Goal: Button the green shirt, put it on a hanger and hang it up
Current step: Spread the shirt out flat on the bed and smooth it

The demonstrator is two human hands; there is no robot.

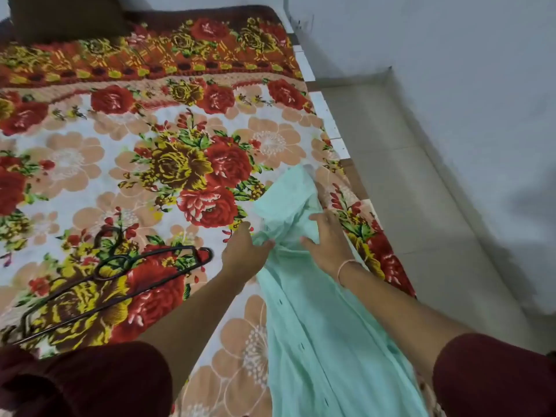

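Observation:
A pale green shirt (313,335) lies lengthwise on the flowered bedspread (126,164), near the bed's right edge, its collar end bunched up at the far end. Small dark marks run down its front edge. My left hand (242,254) pinches a fold of the cloth near the collar. My right hand (329,242) rests flat on the shirt with fingers spread, just right of the left hand. A dark metal hanger (111,281) lies on the bedspread to the left of the shirt, untouched.
The bed's right edge (346,152) runs diagonally beside a strip of grey tiled floor (421,206), with a pale wall (481,70) beyond. A dark brown pillow (66,16) sits at the bed's far left corner.

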